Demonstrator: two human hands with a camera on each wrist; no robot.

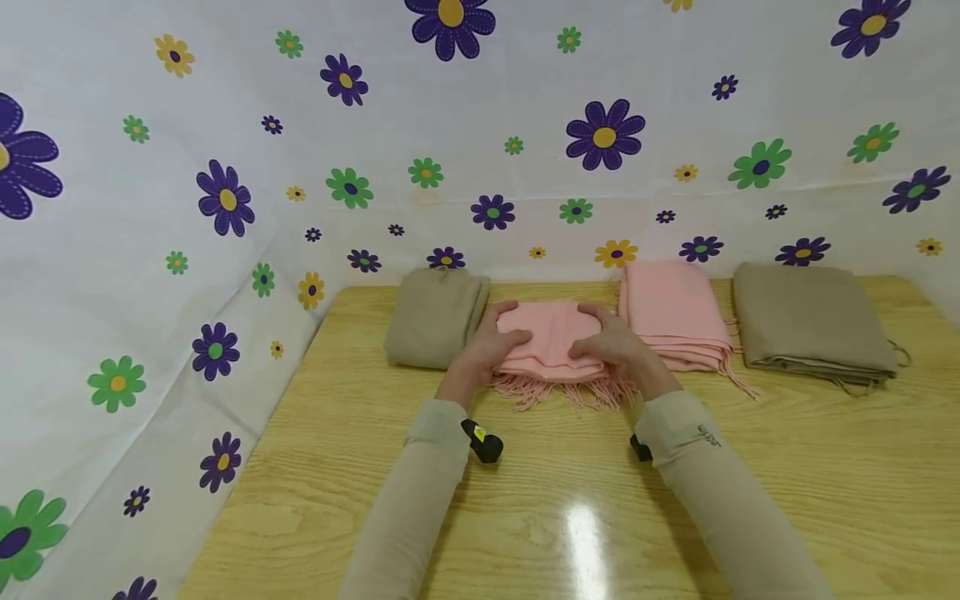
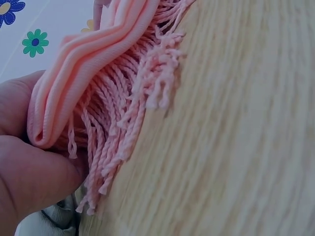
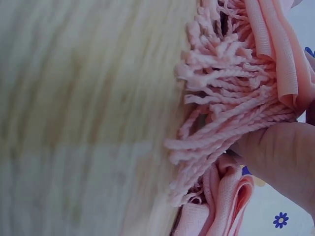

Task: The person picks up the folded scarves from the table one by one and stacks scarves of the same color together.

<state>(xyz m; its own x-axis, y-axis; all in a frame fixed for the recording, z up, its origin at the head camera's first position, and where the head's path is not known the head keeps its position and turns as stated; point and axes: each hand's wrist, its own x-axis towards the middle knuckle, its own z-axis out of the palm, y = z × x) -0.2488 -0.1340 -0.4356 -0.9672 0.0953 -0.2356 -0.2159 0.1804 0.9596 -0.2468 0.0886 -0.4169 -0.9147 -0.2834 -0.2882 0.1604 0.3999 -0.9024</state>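
A folded pink scarf (image 1: pixel 551 333) with twisted fringe along its near edge lies between both hands in the middle of the table. My left hand (image 1: pixel 491 342) grips its left side, thumb on top and fingers round the far edge. On the opposite side my right hand (image 1: pixel 611 342) holds it in the same way. The left wrist view shows the folded layers of the scarf (image 2: pixel 93 64) pinched at the end by the left hand (image 2: pixel 34 172). In the right wrist view the fringe hangs down beside the right hand (image 3: pixel 280 157).
Left of the hands sits a folded beige cloth (image 1: pixel 431 321). To the right lie another folded pink scarf (image 1: pixel 671 308) with fringe and a larger folded beige scarf (image 1: pixel 813 321). A flowered white sheet (image 1: pixel 510 100) rises behind the wooden table (image 1: pixel 555 500).
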